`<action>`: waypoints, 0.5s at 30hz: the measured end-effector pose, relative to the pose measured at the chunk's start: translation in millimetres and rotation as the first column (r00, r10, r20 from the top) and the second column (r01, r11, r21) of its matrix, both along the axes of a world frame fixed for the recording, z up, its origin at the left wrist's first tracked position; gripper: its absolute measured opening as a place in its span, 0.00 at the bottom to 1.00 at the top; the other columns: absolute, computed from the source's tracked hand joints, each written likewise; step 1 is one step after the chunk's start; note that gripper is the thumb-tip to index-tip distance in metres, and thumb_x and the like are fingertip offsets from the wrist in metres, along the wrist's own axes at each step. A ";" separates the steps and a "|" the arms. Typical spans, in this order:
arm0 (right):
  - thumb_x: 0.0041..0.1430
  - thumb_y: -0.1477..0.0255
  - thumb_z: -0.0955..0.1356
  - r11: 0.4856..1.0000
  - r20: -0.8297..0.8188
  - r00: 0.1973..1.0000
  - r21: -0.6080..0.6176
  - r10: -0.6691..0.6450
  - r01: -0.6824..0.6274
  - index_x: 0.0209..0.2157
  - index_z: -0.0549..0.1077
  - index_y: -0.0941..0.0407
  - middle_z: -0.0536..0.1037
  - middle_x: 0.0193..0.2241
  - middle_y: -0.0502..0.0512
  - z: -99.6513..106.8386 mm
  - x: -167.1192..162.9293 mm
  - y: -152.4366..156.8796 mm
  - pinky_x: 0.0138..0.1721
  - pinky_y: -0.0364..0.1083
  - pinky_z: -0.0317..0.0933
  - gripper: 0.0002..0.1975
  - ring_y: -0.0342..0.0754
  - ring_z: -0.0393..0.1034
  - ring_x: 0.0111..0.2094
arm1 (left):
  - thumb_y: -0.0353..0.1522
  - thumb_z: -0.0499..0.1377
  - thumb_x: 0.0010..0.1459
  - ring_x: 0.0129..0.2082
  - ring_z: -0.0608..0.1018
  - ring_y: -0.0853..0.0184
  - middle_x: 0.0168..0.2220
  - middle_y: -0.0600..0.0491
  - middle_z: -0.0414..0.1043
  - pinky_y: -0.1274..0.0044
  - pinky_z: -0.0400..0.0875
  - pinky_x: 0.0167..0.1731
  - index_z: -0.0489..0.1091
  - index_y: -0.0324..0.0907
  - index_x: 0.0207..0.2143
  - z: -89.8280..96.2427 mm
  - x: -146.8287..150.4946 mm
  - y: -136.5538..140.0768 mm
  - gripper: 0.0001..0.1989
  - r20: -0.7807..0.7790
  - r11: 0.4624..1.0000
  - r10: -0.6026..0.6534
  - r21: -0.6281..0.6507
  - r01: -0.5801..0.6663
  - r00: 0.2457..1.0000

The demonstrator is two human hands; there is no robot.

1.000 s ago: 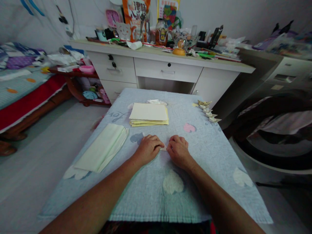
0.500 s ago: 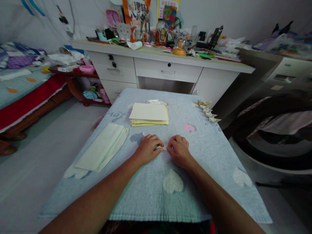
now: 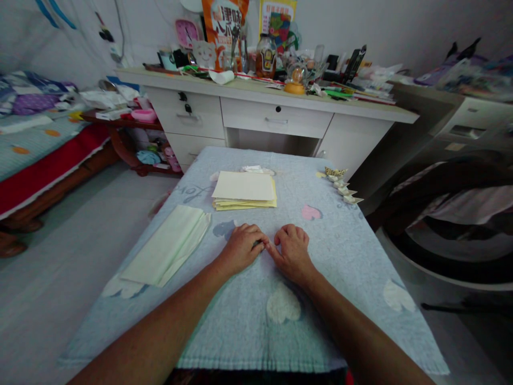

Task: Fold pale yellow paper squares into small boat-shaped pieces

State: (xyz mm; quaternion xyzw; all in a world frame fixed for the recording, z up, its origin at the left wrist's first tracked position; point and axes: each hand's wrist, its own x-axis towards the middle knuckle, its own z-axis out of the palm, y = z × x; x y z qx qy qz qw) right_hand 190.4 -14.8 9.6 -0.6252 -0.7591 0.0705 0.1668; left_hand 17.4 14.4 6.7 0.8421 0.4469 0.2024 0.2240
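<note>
My left hand point(image 3: 246, 246) rests on the cloth-covered table with thumb and fingers pinched together. The small folded piece of paper it held a moment ago is now almost wholly hidden by the fingers. My right hand point(image 3: 294, 252) lies just to the right, its thumb stretched to the left fingertips and its other fingers bent and apart from the thumb. Beyond my left hand lies a stack of cream and yellow paper sheets point(image 3: 243, 186). Left of my left forearm is a pale green folded paper point(image 3: 166, 246).
Several small folded paper pieces point(image 3: 342, 187) stand in a row near the table's right edge. White crumpled paper point(image 3: 256, 169) lies behind the stack. Beyond the table stands a cluttered white desk point(image 3: 276, 115); a washing machine point(image 3: 468, 128) is at right, a bed point(image 3: 48, 144) at left.
The right thumb has stretched left to meet the left fingertips, and the right fingers have come apart from it. The small paper between the hands has dropped out of sight.
</note>
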 end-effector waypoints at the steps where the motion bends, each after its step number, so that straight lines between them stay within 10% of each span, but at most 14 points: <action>1: 0.60 0.60 0.64 1.000 0.003 1.000 0.010 -0.003 0.003 0.35 0.70 0.55 0.68 0.40 0.57 -0.1 -1.0 0.3 0.47 0.52 0.51 0.13 0.53 0.58 0.43 | 0.31 0.57 0.58 0.41 0.70 0.63 0.37 0.54 0.73 0.71 0.59 0.43 0.74 0.46 0.35 0.0 0.2 -0.1 0.06 -0.004 1.000 -0.004 0.000 0.004 1.000; 15: 0.57 0.61 0.67 1.000 0.005 1.000 -0.008 -0.012 0.012 0.49 0.67 0.50 0.67 0.49 0.58 -2.4 -2.3 2.8 0.52 0.55 0.49 0.19 0.56 0.58 0.49 | 0.39 0.60 0.53 0.45 0.65 0.59 0.41 0.53 0.67 0.66 0.54 0.46 0.70 0.49 0.37 4.8 -4.5 -7.9 0.09 -0.157 0.963 0.268 0.006 -0.270 0.951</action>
